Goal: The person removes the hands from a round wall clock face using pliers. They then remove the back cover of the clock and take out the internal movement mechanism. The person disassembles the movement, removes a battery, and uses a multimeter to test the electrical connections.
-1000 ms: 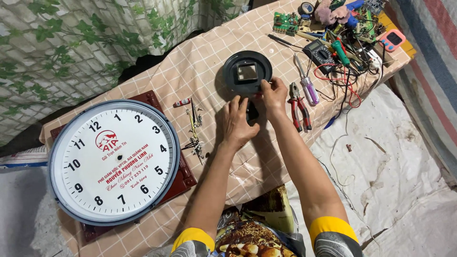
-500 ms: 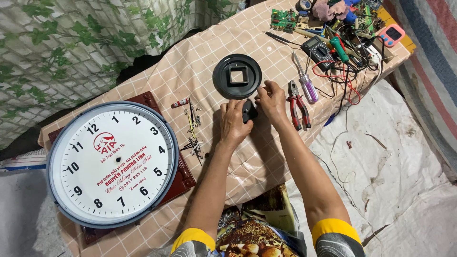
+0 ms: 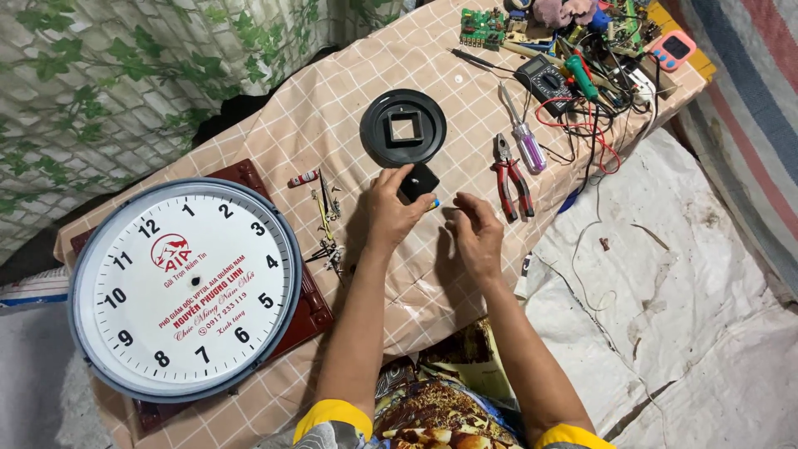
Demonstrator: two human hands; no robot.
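Left hand [image 3: 391, 212] pinches the small black box [image 3: 420, 180] on the checked cloth [image 3: 249, 125], just below the round black plate [image 3: 403, 128]. Right hand [image 3: 474, 233] hovers beside it, fingers loosely curled, holding nothing. Best to steady the box with both hands and keep it flat, clear of the pliers [image 3: 511, 179].

You are looking down on a low table [image 3: 249, 125] covered with a beige cloth in a pale grid pattern; it runs diagonally from the lower left to the upper right. Beyond its far-left edge hangs a light curtain [image 3: 100, 75] printed with green leaves. Past the table's right edge, a creased white sheet [image 3: 682, 274] covers the floor, and a striped fabric [image 3: 761, 141] lies along the right side. The light is even.
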